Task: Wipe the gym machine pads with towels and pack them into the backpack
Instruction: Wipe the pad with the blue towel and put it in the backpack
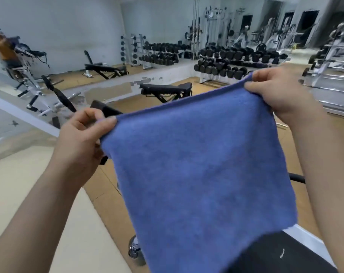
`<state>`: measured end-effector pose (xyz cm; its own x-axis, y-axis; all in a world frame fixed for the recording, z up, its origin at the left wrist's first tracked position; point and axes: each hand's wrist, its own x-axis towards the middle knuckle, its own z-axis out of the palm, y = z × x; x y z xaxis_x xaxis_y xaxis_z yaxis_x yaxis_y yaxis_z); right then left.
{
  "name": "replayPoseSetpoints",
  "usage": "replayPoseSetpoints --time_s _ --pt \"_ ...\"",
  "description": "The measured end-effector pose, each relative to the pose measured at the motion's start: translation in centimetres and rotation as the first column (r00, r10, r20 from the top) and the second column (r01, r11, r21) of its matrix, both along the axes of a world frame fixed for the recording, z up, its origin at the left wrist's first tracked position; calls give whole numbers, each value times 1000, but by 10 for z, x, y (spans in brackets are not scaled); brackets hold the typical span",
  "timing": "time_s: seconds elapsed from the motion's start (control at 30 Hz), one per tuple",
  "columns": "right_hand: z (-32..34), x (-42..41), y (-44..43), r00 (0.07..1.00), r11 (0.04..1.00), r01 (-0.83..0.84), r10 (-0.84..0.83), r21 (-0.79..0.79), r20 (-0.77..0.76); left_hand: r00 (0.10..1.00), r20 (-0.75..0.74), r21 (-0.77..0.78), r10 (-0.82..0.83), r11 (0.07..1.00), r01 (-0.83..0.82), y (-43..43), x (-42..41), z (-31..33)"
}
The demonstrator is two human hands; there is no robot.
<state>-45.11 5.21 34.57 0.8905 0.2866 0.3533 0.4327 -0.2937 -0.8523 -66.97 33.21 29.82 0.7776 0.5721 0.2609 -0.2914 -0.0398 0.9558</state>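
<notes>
towel (pixel 202 174): its lower edge runs out of the bottom of the picture; the corners vanish inside the grips of the left hand (pixel 82 138) and right hand (pixel 281 95).
black pad (pixel 281 253): below the right hand, partly behind the towel and cut by the bottom edge; small white print on it too small to read.
bench (pixel 167 89): between the hands, its near end hidden behind the towel.
machine (pixel 19 62): beyond the left hand, blurred, cut by the left edge.
mirror reflections (pixel 265 36): above the right hand, too blurred to tell.

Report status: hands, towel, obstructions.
Left hand and right hand pinch blue towel by top corners. Towel hangs spread, off any pad. Nothing in the way.
</notes>
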Motion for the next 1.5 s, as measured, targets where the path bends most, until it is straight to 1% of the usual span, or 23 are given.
replayPoseSetpoints --time_s 0.07,0.17,0.23,0.3,0.43,0.57,0.7,0.77,0.83,0.93,1.0,1.03,1.1,1.17,1.2,1.23,1.27,1.3,1.33,1.37,1.4,1.43,1.5 --pt "-31 23 6 998 970 36 -47 -240 -40 992 -127 19 -28 999 31 -5 0 -35" --pt "-110 43 32 989 838 -40 -44 -544 -140 927 -373 45 -36 997 57 -16 -8 -105" --pt "-169 44 55 969 758 -152 -11 -634 -245 857 -515 58 2 998 32 -21 -17 -148" --pt "-219 39 76 942 742 -205 -28 -639 -335 805 -590 50 57 998 -34 -22 -24 -178" --pt "-279 37 101 927 820 -178 -46 -543 -373 808 -581 8 95 994 -111 -18 -28 -195" --pt "-297 39 111 925 889 -114 -68 -443 -374 832 -531 -32 159 978 -207 -12 -29 -197" --pt "-299 35 123 961 927 14 -116 -375 -252 825 -518 -26 227 960 -280 -5 -27 -203" --pt "-301 30 129 973 929 23 -106 -369 -204 820 -520 -70 240 945 -321 -5 -23 -206" --pt "-299 20 133 981 890 -28 -63 -455 -185 813 -532 -136 237 924 -358 -7 -19 -208" --pt "-283 -9 132 989 727 -137 70 -672 -127 842 -514 -337 163 865 -373 -13 -17 -214" --pt "-271 -37 127 959 613 -280 218 -738 -183 877 -472 -487 90 803 -344 -17 -18 -221" --pt "-267 -50 124 933 567 -353 268 -744 -239 885 -461 -516 61 793 -323 -20 -18 -225" --pt "-267 -68 118 899 543 -438 285 -716 -333 895 -444 -523 35 801 -290 -28 -19 -229" --pt "-267 -73 116 901 573 -429 224 -698 -371 896 -439 -475 63 831 -291 -33 -19 -229" --pt "-266 -74 115 922 584 -383 190 -716 -339 892 -444 -425 89 855 -297 -33 -19 -228" --pt "-262 -78 114 958 589 -287 161 -756 -238 886 -449 -366 118 880 -302 -32 -19 -227" --pt "-256 -85 112 987 611 -146 147 -778 -69 883 -448 -304 142 904 -300 -31 -19 -225" --pt "-248 -94 111 982 662 -15 152 -750 114 883 -440 -244 165 924 -294 -30 -18 -221" --pt "-241 -108 110 952 732 65 159 -678 262 885 -429 -200 181 936 -288 -27 -17 -217" --pt "-233 -126 110 924 794 80 167 -603 344 887 -424 -183 181 942 -280 -25 -16 -213" --pt "-226 -148 110 910 822 55 192 -567 367 891 -424 -198 163 943 -266 -23 -15 -209" --pt "-223 -169 111 904 816 35 220 -577 366 898 -421 -233 131 940 -247 -21 -14 -205" --pt "-227 -200 118 902 748 54 248 -661 354 910 -408 -313 70 926 -212 -19 -11 -196"
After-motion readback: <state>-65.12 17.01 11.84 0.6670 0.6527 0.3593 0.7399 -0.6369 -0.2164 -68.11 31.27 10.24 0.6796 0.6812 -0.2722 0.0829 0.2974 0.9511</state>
